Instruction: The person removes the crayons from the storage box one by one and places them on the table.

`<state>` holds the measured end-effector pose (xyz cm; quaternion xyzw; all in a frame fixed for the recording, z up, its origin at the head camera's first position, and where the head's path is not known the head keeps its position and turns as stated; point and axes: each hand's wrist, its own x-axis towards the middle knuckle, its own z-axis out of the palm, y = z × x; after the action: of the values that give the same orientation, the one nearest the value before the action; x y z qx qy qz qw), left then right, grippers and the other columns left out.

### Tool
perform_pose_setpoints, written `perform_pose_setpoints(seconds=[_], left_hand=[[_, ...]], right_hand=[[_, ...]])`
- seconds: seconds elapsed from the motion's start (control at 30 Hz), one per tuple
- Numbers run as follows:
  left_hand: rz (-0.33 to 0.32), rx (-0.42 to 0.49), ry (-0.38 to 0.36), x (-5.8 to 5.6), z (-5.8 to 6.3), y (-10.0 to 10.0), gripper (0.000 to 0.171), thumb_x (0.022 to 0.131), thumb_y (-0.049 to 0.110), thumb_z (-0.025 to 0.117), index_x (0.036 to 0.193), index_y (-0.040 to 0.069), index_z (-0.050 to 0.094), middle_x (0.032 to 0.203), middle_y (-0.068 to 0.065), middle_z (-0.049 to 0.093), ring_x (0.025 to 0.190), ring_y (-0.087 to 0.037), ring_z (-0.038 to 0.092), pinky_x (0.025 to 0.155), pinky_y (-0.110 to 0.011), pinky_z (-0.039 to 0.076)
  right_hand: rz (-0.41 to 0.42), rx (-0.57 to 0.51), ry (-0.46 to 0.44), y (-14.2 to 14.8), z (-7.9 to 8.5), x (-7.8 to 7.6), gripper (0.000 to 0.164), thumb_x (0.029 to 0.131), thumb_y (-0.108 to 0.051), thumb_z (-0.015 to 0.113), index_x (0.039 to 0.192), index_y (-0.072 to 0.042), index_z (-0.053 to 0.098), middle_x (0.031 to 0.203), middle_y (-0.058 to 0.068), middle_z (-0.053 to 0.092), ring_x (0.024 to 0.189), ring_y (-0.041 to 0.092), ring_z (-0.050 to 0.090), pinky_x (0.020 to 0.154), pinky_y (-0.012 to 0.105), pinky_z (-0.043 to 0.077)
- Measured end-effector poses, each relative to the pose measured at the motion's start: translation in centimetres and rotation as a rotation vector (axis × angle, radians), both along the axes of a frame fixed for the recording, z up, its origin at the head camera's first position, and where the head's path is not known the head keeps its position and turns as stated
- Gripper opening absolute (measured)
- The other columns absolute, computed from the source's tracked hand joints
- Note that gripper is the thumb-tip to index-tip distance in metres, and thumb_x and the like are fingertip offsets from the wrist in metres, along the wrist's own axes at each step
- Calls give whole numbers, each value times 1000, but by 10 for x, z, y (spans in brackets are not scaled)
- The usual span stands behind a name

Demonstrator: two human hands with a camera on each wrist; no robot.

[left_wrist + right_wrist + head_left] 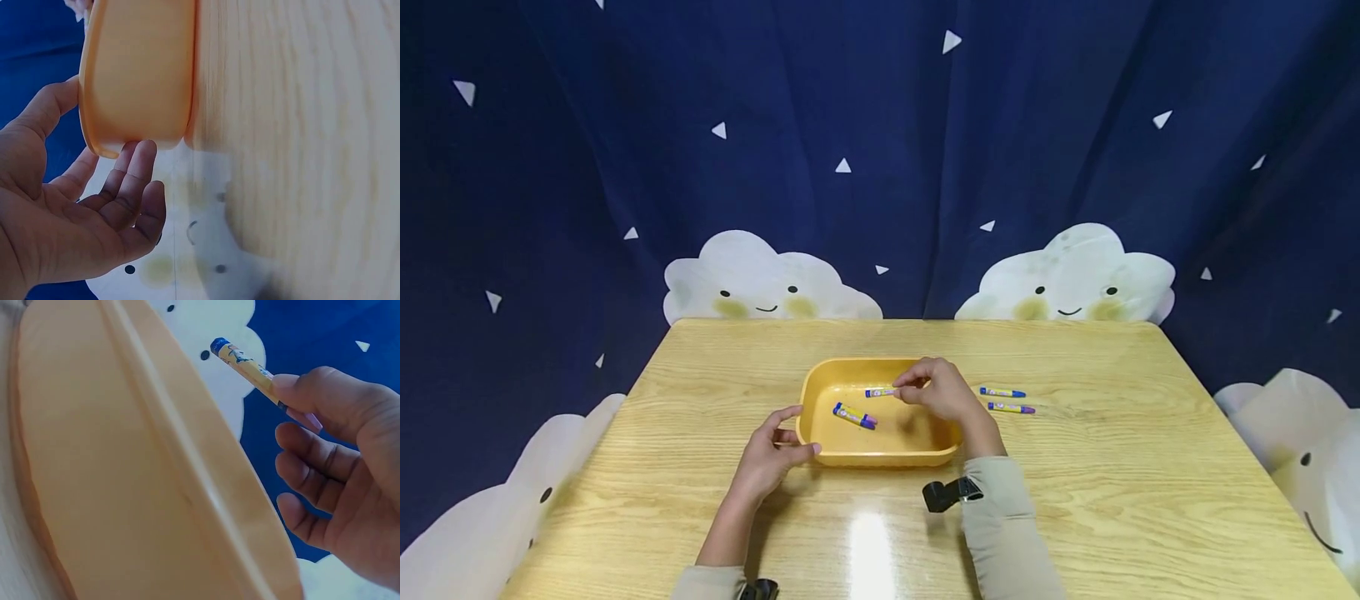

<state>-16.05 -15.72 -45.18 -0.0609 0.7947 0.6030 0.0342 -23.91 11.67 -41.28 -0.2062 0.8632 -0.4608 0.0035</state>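
A yellow plastic tray (880, 457) rests on the wooden table. My left hand (767, 454) grips its left end, thumb at the near rim and fingers along the outer wall; the left wrist view shows this left hand (81, 194) close against the tray wall (140, 69). Over the tray's interior, my right hand (942, 392) pinches a crayon (878, 392) between thumb and fingers. That crayon (250, 369) has a yellow printed wrapper, blue bands and a pinkish tip. Inside the tray, two more crayons (853, 416) lie side by side, one blue-tipped, one pink-tipped.
To the right of the tray lie a blue-tipped crayon (1002, 392) and a purple-tipped crayon (1011, 408), roughly parallel on the table (1120, 467). Behind the table hangs a dark blue curtain (880, 100) printed with white triangles and smiling clouds.
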Motion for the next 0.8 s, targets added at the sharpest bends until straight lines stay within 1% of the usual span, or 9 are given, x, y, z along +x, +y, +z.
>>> perform_pose_setpoints(seconds=[0.2,0.37,0.47,0.6,0.7,0.8], left_hand=[[1,4,-4,0,-1,1,69,69,9,81,130,11,51,90,-14,50,78,-22,47,59,-28,45],[7,7,-1,0,-1,1,68,69,9,82,130,11,51,90,-13,50,79,-22,47,60,-28,45],[4,13,-8,0,-1,0,68,69,9,81,130,11,51,90,-14,49,79,-22,47,60,-28,45],[-1,19,-7,0,-1,1,68,69,9,81,130,11,51,90,-13,49,78,-21,47,61,-29,46],[2,17,-2,0,-1,1,68,69,9,81,130,11,51,90,-13,49,77,-21,47,60,-29,46],[8,12,0,-1,-1,0,68,69,8,81,130,11,51,89,-13,50,77,-21,48,59,-28,45]], right_hand=[[-41,3,1,14,7,7,6,77,-9,75,84,-9,74,79,-4,61,77,16,54,69,32,46],[-46,-38,7,26,9,11,6,78,-7,73,84,-8,74,80,-1,61,78,18,54,70,34,47],[-55,-67,-6,34,8,14,6,78,-7,73,84,-7,74,82,0,63,79,18,54,70,34,47],[-76,-116,-40,46,6,19,9,79,-8,73,87,-4,73,86,4,64,80,19,54,69,33,47],[-92,-125,-50,50,17,30,11,80,-2,71,89,4,71,88,11,64,81,22,55,68,34,47],[-117,-117,-48,58,14,31,10,80,-2,70,88,3,71,89,11,64,83,24,55,69,35,46]])
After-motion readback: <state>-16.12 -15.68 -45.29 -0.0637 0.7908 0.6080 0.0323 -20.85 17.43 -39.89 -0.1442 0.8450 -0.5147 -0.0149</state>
